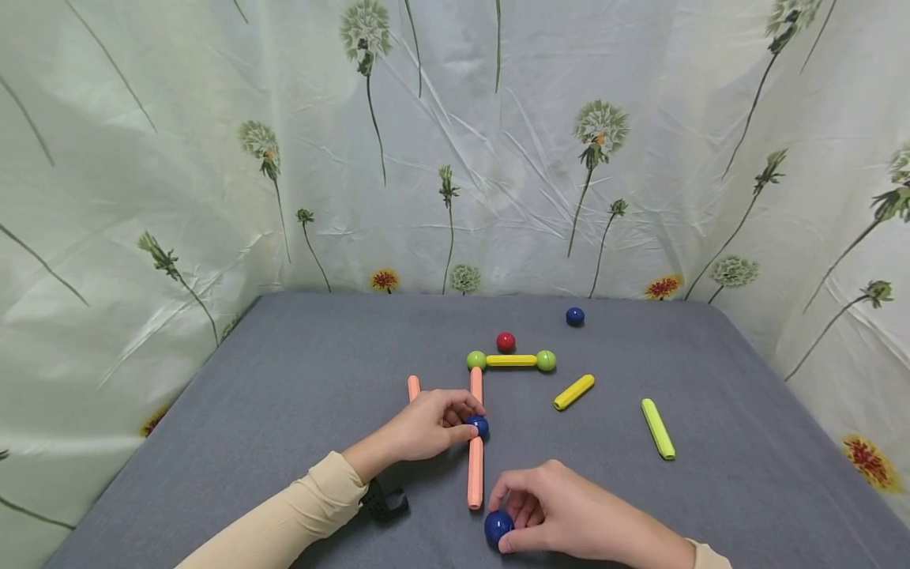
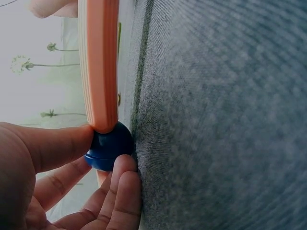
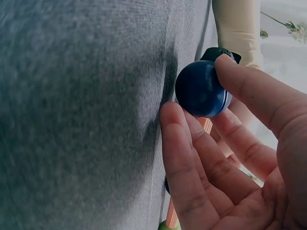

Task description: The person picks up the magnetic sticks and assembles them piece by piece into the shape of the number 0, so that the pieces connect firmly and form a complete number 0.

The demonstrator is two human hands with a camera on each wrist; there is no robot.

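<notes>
Thumb and fingers of my left hand pinch a blue ball between two salmon-orange rods lying in line. The far rod runs up to a lime-green ball; the near rod points towards me. In the left wrist view, an orange rod meets the blue ball, low over the cloth. My right hand holds a second blue ball between thumb and fingers, just right of the near rod's front end. The right wrist view shows this ball apart from any rod.
From the green ball a yellow rod leads right to another green ball. A red ball and a blue ball lie behind. Loose are a yellow rod, a lime rod and a partly hidden orange rod.
</notes>
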